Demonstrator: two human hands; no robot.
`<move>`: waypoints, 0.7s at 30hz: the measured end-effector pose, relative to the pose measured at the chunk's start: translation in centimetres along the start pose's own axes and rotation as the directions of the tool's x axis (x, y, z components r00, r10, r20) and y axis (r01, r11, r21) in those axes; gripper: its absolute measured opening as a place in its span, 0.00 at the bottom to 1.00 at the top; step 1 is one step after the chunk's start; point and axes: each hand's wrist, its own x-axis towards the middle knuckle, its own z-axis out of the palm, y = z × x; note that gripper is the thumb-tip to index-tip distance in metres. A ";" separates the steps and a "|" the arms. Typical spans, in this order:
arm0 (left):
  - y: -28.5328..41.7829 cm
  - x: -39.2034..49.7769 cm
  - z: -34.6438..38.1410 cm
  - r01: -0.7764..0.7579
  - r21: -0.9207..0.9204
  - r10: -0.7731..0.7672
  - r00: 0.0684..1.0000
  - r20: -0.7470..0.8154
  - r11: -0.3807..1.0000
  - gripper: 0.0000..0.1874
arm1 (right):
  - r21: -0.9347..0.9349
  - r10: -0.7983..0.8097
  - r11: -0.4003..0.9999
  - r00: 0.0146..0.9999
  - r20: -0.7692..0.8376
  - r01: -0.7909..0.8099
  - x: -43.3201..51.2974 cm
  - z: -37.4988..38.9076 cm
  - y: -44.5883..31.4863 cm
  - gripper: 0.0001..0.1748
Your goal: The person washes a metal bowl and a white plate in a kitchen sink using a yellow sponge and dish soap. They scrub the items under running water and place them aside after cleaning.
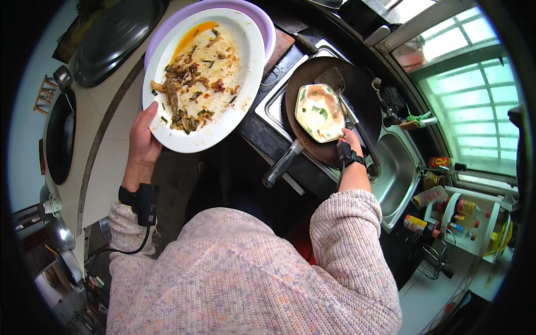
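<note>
A large white oval plate (245, 63) bears food scraps and a streak of orange oil. My left hand (144, 136) grips its lower left rim, thumb on top and the other fingers hidden beneath. Partly behind the plate shows a lilac plastic basin (268, 31). On the right, my right hand (354, 144) holds the edge of a small angular dish (324, 119) with green markings and brownish smears. That dish is over a dark wok (310, 75) on the gas stove. A metal wok spatula (333, 79) lies in the wok, its dark handle pointing towards the sink.
Right of the stove is a stainless steel sink (398, 171). Beyond it, sauce bottles (421, 226) stand and lie around a white rack (477, 238). A large dark lid (119, 37) and another wok (60, 134) rest on the left counter (90, 102).
</note>
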 end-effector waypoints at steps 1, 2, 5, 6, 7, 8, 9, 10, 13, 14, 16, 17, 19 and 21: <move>0.0 -0.1 0.2 -0.012 -0.019 0.012 1.000 0.013 1.000 0.18 | 0.143 -0.004 0.990 0.998 0.069 -0.006 -0.5 0.3 0.2 0.18; 0.0 -0.2 0.3 -0.015 -0.022 0.015 1.000 -0.002 1.000 0.18 | 0.283 -0.014 0.959 0.991 0.133 -0.025 -1.1 0.6 0.4 0.16; -0.2 -0.1 0.7 0.004 -0.032 -0.007 0.996 -0.087 0.999 0.18 | 0.417 -0.085 0.909 0.981 0.173 0.005 -2.1 2.1 1.0 0.13; -0.3 -0.1 0.7 -0.003 -0.036 0.002 0.999 -0.043 0.999 0.19 | 0.436 -0.048 0.900 0.992 0.121 -0.010 -2.2 2.7 1.0 0.12; -0.3 -0.1 0.5 -0.010 -0.038 0.008 0.999 -0.043 0.999 0.19 | 0.511 -0.031 0.855 0.974 0.226 -0.092 -2.2 3.4 1.0 0.14; -0.3 -0.2 0.3 -0.015 -0.040 0.013 0.999 -0.045 0.999 0.19 | 0.492 -0.015 0.861 0.959 0.285 -0.132 -2.0 3.7 0.7 0.16; -0.2 -0.4 0.0 -0.013 -0.038 0.010 0.998 -0.061 0.999 0.19 | 0.479 0.058 0.851 0.945 0.321 -0.215 -1.9 4.0 0.5 0.18; -0.1 -0.5 -0.5 -0.012 -0.039 0.009 0.997 -0.073 0.999 0.19 | 0.466 0.065 0.863 0.957 0.282 -0.196 -2.0 4.0 0.5 0.19; 0.3 -1.0 -2.4 -0.002 -0.061 -0.002 0.998 -0.070 0.998 0.18 | 0.547 0.004 0.786 0.887 0.461 -0.288 -2.7 2.7 0.1 0.22; 0.7 -1.4 -3.1 -0.001 -0.060 -0.004 0.998 -0.070 0.998 0.18 | 0.535 0.046 0.791 0.902 0.430 -0.296 -3.8 1.7 0.9 0.23; 0.1 -1.1 -3.9 0.026 -0.107 -0.037 0.994 -0.101 0.994 0.17 | 0.543 -0.042 0.825 0.941 0.335 -0.156 -5.3 -0.1 0.4 0.24; -0.1 -0.9 -4.4 0.041 -0.136 -0.062 0.985 -0.159 0.990 0.16 | 0.571 -0.147 0.819 0.942 0.303 -0.056 -6.1 -0.9 0.0 0.25; -0.4 -0.9 -5.0 0.074 -0.171 -0.100 0.984 -0.146 0.982 0.17 | 0.509 -0.472 0.811 0.836 0.280 0.288 -7.8 -2.3 -1.9 0.22; -0.7 -1.3 -5.4 0.030 -0.206 -0.045 0.997 -0.064 0.978 0.18 | 0.262 -0.524 0.827 0.851 0.042 0.497 -8.7 -2.7 -5.2 0.15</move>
